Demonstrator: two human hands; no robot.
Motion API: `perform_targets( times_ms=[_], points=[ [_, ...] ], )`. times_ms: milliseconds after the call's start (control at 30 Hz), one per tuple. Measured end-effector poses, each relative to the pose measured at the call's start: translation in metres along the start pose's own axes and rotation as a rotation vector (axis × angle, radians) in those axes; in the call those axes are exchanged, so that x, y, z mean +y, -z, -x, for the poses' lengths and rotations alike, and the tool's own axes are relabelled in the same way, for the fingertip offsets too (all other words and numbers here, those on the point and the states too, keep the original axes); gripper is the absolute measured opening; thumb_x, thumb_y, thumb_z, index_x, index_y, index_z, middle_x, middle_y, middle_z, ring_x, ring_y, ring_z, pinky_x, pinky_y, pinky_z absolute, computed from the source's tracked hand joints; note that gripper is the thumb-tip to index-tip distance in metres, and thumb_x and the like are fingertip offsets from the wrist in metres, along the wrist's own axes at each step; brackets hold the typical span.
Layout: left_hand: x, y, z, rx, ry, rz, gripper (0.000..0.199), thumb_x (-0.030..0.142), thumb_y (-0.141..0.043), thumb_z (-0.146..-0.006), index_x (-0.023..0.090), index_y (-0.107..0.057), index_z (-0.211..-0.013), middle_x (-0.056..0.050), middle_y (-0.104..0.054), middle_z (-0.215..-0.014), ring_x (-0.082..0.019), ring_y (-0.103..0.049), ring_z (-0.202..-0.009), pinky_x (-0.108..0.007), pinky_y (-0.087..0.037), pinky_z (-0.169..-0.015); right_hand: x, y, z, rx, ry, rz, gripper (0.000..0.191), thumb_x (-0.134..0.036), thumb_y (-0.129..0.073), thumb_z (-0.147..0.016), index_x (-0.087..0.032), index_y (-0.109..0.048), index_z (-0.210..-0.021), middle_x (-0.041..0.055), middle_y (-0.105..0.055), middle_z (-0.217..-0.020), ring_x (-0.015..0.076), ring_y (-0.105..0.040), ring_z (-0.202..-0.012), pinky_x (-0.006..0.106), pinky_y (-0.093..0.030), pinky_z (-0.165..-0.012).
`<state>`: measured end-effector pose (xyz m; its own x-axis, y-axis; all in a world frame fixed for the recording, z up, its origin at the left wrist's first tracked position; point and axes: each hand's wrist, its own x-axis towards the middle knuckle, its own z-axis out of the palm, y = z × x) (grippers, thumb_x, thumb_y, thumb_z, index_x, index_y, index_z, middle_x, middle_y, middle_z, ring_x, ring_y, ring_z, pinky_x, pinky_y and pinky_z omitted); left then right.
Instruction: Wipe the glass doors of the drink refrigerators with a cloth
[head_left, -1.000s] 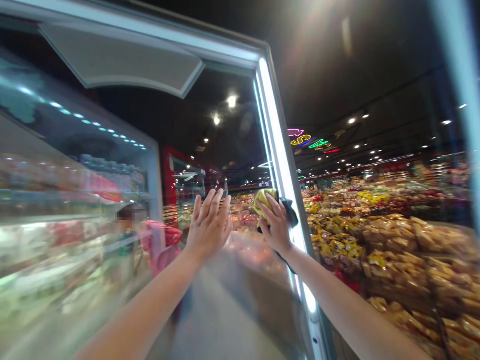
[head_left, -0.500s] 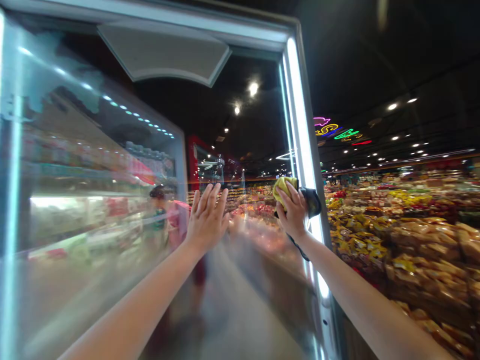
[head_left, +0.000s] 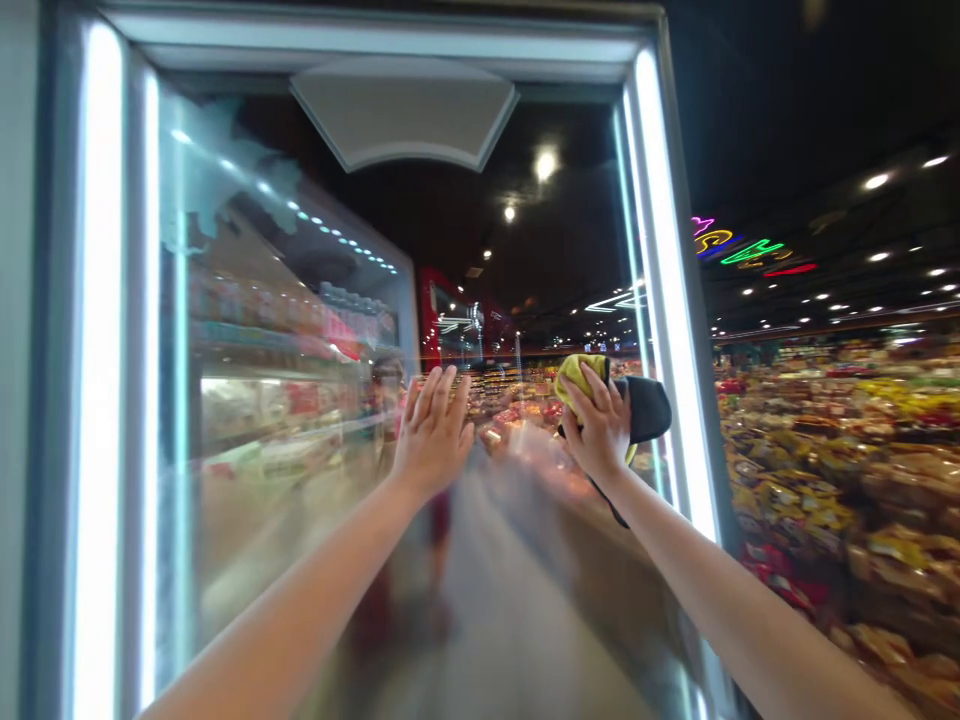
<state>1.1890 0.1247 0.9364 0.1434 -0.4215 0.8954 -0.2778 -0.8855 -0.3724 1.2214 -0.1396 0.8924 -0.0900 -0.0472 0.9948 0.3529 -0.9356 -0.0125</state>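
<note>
A large glass panel (head_left: pixel 315 560) in a metal frame with bright light strips fills most of the view. My left hand (head_left: pixel 435 430) is held up flat near its middle, fingers stretched out and holding nothing; whether the palm touches the glass I cannot tell. To the right, my right hand (head_left: pixel 601 425) is closed on a yellow and dark cloth (head_left: pixel 576 378), pressed toward the glass. The cloth's dark part sticks out to the right of my fingers, near the lit right edge. A loose dark end hangs below the hand.
Bright light strips (head_left: pixel 675 290) run up the frame's sides. Lit shelves with bottles (head_left: pixel 352 315) show at the left of the glass, with a blurred person (head_left: pixel 386 395). Heaps of packaged goods (head_left: pixel 795 490) stand on the right. A pale panel (head_left: pixel 405 110) shows at the top.
The view has swung left, so the frame sits further right and its left light strips show. My right hand and the cloth now lie further from the frame's right edge.
</note>
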Motion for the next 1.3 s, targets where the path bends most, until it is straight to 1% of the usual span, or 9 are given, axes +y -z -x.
perform_targets(
  times_ms=[167,300,433,567,667,800,933,1067,1300],
  points=[
    [-0.026,0.007,0.007,0.011,-0.005,-0.007,0.060,0.031,-0.049,-0.097,0.014,-0.041,-0.153,-0.016,-0.040,-0.161,-0.031,-0.028,-0.154,-0.054,-0.020,-0.128,-0.064,-0.020,-0.002,-0.048,0.082,-0.020,0.042,-0.030,-0.054,-0.098,-0.033,-0.063,-0.138,0.0034,-0.055,-0.151,0.0326,-0.049,-0.137,0.060,-0.026,-0.121],
    [-0.054,0.014,0.023,0.005,0.006,-0.003,0.061,0.030,-0.048,-0.095,0.017,-0.039,-0.155,-0.015,-0.040,-0.161,-0.030,-0.029,-0.154,-0.055,-0.020,-0.128,-0.064,-0.011,0.029,-0.168,0.288,-0.070,0.042,-0.028,-0.056,-0.097,-0.038,-0.063,-0.137,0.0009,-0.057,-0.149,0.0297,-0.050,-0.137,0.056,-0.025,-0.123],
    [-0.087,0.023,0.043,0.006,0.042,0.007,0.063,0.030,-0.049,-0.095,0.019,-0.037,-0.156,-0.015,-0.040,-0.161,-0.032,-0.030,-0.153,-0.057,-0.019,-0.127,-0.066,-0.014,0.022,-0.076,0.056,-0.056,0.041,-0.029,-0.052,-0.098,-0.033,-0.065,-0.136,0.0044,-0.055,-0.151,0.0328,-0.049,-0.137,0.060,-0.029,-0.120],
    [-0.118,0.032,0.058,0.008,0.069,0.002,0.067,0.029,-0.049,-0.094,0.022,-0.033,-0.158,-0.015,-0.040,-0.161,-0.033,-0.029,-0.153,-0.058,-0.018,-0.127,-0.120,-0.037,-0.002,-0.020,-0.057,-0.088,0.041,-0.032,-0.049,-0.100,-0.034,-0.062,-0.139,0.0038,-0.053,-0.153,0.0340,-0.044,-0.142,0.065,-0.021,-0.122],
    [-0.133,0.039,0.068,0.015,0.072,-0.018,0.065,0.029,-0.049,-0.094,0.022,-0.034,-0.157,-0.015,-0.041,-0.160,-0.033,-0.030,-0.153,-0.057,-0.019,-0.127,-0.156,-0.045,0.008,-0.097,0.084,-0.117,0.041,-0.035,-0.051,-0.101,-0.035,-0.060,-0.141,0.0016,-0.054,-0.152,0.0314,-0.041,-0.144,0.060,-0.016,-0.125],
    [-0.150,0.048,0.087,0.008,0.078,-0.040,0.062,0.029,-0.048,-0.095,0.020,-0.038,-0.155,-0.016,-0.043,-0.158,-0.032,-0.032,-0.152,-0.055,-0.020,-0.127,-0.152,-0.035,0.040,-0.191,0.353,-0.138,0.042,-0.030,-0.054,-0.100,-0.039,-0.059,-0.141,-0.0023,-0.058,-0.149,0.0273,-0.045,-0.142,0.052,-0.014,-0.127],
    [-0.166,0.053,0.109,-0.006,0.090,-0.047,0.062,0.029,-0.048,-0.095,0.020,-0.038,-0.156,-0.016,-0.045,-0.157,-0.032,-0.032,-0.152,-0.056,-0.021,-0.127,-0.148,-0.040,0.029,-0.123,0.141,-0.119,0.041,-0.029,-0.052,-0.100,-0.037,-0.062,-0.140,0.0008,-0.057,-0.150,0.0302,-0.045,-0.142,0.055,-0.021,-0.125],
    [-0.175,0.053,0.121,-0.011,0.100,-0.065,0.063,0.029,-0.047,-0.095,0.022,-0.036,-0.156,-0.015,-0.045,-0.157,-0.032,-0.033,-0.152,-0.057,-0.022,-0.126,-0.195,-0.063,0.008,-0.063,-0.001,-0.144,0.042,-0.030,-0.049,-0.101,-0.036,-0.060,-0.142,0.0020,-0.052,-0.154,0.0336,-0.040,-0.145,0.064,-0.018,-0.124],
    [-0.183,0.061,0.150,-0.036,0.122,-0.078,0.060,0.027,-0.046,-0.096,0.020,-0.039,-0.155,-0.016,-0.045,-0.158,-0.031,-0.032,-0.152,-0.056,-0.024,-0.126,-0.204,-0.054,0.052,-0.286,0.463,-0.225,0.050,-0.024,-0.056,-0.097,-0.039,-0.055,-0.145,-0.0043,-0.054,-0.153,0.0254,-0.040,-0.147,0.046,-0.027,-0.125]
  ],
)
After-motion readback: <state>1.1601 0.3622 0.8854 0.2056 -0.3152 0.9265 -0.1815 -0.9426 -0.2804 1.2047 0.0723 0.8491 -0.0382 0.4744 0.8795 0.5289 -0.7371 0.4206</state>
